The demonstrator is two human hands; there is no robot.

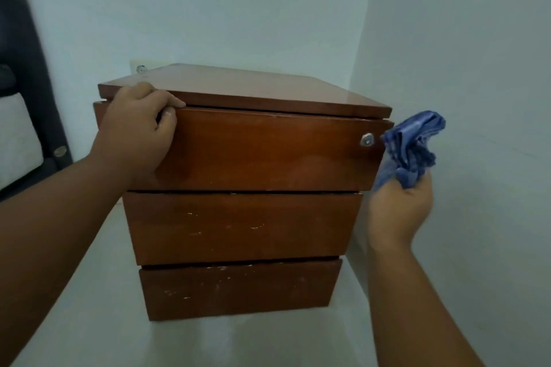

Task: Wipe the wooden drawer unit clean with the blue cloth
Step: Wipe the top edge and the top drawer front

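The wooden drawer unit is reddish-brown wood under a glossy varnish — the top panel gleams smoothly, while the lower drawer fronts show pale scuffs and chips. A small lock on the top drawer looks like shiny metal. The blue cloth is soft, crumpled, matt fabric — the floor looks pale, smooth and faintly reflective.

The drawer unit stands on the floor in a corner, with one wall behind it and another to its right. A socket sits on the wall behind its rear left corner. The left grip clasps its top front left corner. The right grip holds the cloth just beside its right side, near the top drawer's lock.
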